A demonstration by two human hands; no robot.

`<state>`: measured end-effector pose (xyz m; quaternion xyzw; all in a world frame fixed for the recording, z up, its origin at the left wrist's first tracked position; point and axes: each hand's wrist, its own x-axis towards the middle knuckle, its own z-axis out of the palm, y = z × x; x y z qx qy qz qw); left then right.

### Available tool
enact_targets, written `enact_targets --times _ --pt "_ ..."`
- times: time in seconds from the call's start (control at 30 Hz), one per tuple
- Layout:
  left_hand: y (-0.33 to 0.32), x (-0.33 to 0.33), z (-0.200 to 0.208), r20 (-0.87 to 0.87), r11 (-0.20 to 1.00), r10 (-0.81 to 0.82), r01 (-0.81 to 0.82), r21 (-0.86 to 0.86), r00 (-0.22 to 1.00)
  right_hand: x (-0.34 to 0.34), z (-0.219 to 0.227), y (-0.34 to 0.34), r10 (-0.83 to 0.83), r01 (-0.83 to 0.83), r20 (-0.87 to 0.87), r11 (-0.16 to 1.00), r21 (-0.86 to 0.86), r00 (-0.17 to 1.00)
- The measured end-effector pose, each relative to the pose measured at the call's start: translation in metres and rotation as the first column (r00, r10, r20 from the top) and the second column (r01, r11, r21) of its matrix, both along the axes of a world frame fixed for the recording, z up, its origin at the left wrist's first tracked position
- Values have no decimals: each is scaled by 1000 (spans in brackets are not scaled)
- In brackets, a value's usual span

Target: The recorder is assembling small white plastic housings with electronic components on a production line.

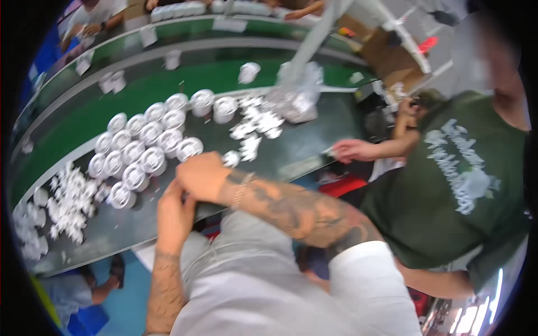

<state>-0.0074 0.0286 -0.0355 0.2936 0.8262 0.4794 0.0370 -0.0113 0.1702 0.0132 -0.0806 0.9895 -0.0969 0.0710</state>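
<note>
Both hands meet at the near edge of the dark work table (218,147). My left hand (175,217) has its fingers curled up toward the other hand. My right hand (202,178) is closed, knuckles up, over the left fingertips. Whatever they pinch is hidden between them. Just beyond my right hand stands a white round cup-shaped plastic part (189,148). Several more such parts (151,133) stand in close rows to the left of it. A heap of small white plastic pieces (72,201) lies at the far left, and a smaller scatter (258,120) lies right of the rows.
A crumpled clear plastic bag (300,98) lies by a grey post. Behind runs a green conveyor belt (213,78) carrying a few white parts (249,72). A co-worker in a dark green shirt (448,185) stands at my right, one hand (354,151) near the table's edge.
</note>
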Motion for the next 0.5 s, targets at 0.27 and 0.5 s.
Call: enact_targets --times 0.27,0.5 --pt "6 -21 -13 271 992 -106 83 97 957 -26 -12 14 -72 73 156 997 -2 985" --pt "23 -39 -17 186 997 -37 23 78 982 -17 -10 16 -87 86 -15 994 -60 996"
